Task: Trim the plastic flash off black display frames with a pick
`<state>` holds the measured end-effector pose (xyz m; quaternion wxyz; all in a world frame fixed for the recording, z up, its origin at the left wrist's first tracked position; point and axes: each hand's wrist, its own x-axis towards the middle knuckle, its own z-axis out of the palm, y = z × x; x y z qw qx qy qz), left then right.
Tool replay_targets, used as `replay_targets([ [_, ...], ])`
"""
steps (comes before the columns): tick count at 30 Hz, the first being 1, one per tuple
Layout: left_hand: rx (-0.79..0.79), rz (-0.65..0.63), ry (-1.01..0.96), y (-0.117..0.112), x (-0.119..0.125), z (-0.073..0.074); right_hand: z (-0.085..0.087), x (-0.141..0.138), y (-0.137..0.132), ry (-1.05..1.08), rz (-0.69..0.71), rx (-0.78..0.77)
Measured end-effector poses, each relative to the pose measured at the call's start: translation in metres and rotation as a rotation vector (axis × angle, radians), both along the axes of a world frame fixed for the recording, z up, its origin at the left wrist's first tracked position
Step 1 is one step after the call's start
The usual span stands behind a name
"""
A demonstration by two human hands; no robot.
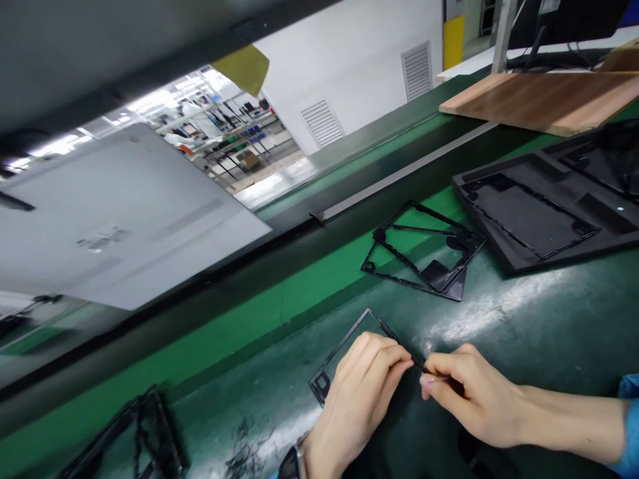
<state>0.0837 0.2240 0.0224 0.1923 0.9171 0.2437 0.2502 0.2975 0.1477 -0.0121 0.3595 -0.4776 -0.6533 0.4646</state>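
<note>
A thin black rectangular plastic frame point(342, 342) lies tilted on the green bench mat, partly covered by my left hand point(362, 382). The left fingers are bent and closed on its right-hand side, with the thumb and fingertips pinched at the edge. Just to the right, my right hand point(472, 396) is closed in a pinch at that same edge. A thin dark piece shows at its fingertips; whether it is a tool, a strip or part of the frame, I cannot make out. The frame's near part is hidden behind my left hand and wrist.
Two similar black frames point(424, 256) overlap farther back. A dark foam tray point(519, 259) holding more frames is at the right. Several black frames point(144, 432) lie at the lower left, with dark scraps point(244, 449) nearby. A grey monitor back point(130, 226) overhangs the left.
</note>
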Motion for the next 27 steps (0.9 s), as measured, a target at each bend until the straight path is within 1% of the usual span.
replay_targets([
  [6, -0.097, -0.013, 0.123, -0.004, 0.0, 0.014, 0.002, 0.0, -0.002, -0.111, 0.027, 0.011],
  [10, -0.13, 0.0, 0.189, -0.008, 0.0, 0.017, -0.002, -0.001, -0.006, -0.154, 0.054, 0.002],
  [15, -0.039, 0.016, 0.233, -0.012, 0.003, 0.014, -0.005, -0.003, -0.009, -0.184, 0.071, 0.005],
  [21, 0.114, 0.033, 0.189, -0.012, 0.009, 0.01, -0.002, -0.002, -0.007, -0.15, 0.067, 0.018],
  [25, 0.135, 0.041, 0.156, -0.014, 0.011, 0.009, -0.003, -0.002, -0.007, -0.138, 0.043, 0.038],
  [27, 0.114, 0.033, 0.153, -0.015, 0.011, 0.01, -0.004, -0.002, -0.008, -0.131, 0.029, 0.047],
])
